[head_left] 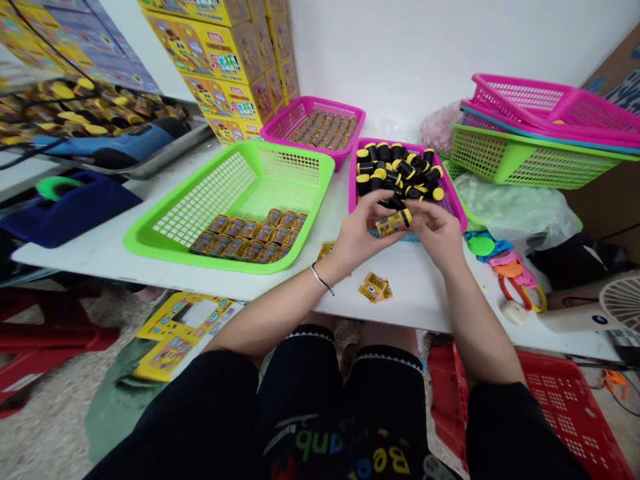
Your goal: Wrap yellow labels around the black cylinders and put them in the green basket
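A small cylinder with a yellow printed label point(391, 224) is held between my two hands at the near edge of a pink basket point(458, 212). My left hand point(361, 230) is closed round its label side. The fingers of my right hand point(434, 227) pinch its yellow-capped end. Black cylinders with yellow caps point(395, 168) fill the pink basket behind my hands. Flat yellow labels point(374, 287) lie on the white table point(310, 291) in front of me, and another label pokes out beside my left wrist.
A green basket point(165, 248) at left holds rows of labelled cylinders point(250, 239); a second pink basket point(314, 103) stands behind it. Yellow boxes point(220, 60) are stacked at back left. Nested baskets point(535, 157), coloured rings point(515, 277) and a fan point(620, 300) are on the right.
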Available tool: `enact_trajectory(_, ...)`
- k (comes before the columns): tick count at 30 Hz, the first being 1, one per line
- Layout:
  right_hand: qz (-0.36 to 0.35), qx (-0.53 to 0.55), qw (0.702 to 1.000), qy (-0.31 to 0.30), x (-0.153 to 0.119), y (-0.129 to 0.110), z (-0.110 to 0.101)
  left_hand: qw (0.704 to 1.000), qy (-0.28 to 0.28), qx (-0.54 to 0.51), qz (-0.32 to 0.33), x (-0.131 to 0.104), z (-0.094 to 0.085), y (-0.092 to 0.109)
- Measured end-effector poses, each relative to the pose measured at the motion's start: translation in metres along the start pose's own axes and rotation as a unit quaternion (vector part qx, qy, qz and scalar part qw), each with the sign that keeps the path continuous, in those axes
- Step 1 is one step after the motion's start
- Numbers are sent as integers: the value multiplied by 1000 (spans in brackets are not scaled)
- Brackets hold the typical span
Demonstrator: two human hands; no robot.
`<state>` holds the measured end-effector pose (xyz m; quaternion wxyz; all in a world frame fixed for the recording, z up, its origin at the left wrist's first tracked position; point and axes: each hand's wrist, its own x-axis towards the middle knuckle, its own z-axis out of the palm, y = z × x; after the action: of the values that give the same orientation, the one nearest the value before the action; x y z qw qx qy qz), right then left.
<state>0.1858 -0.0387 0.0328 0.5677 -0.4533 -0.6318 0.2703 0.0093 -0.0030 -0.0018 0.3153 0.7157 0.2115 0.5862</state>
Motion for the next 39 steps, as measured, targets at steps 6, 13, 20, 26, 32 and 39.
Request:
enact_trajectory(6,-238,-220,946,-31,-12,10,14,996,49,-70,-38,6,-3,3)
enact_trajectory(13,-396,-336,851,70,-20,11,31,973,-32,-189,-132,5,-1,14)
enact_trajectory(20,-446,-356,819,54,-24,9,31,930,-218,-211,-206,7,-13,29)
enact_trajectory(26,-338,-366,867,-2,-28,22,33,964,-171,-138,-150,5,-12,23)
enact_trajectory(32,-379,-334,863,0,-30,29,30,932,-263,-185,-168,3,-18,24)
enact_trajectory(39,-412,-331,849,10,-28,31,25,973,-214,-65,-64,4,-20,22)
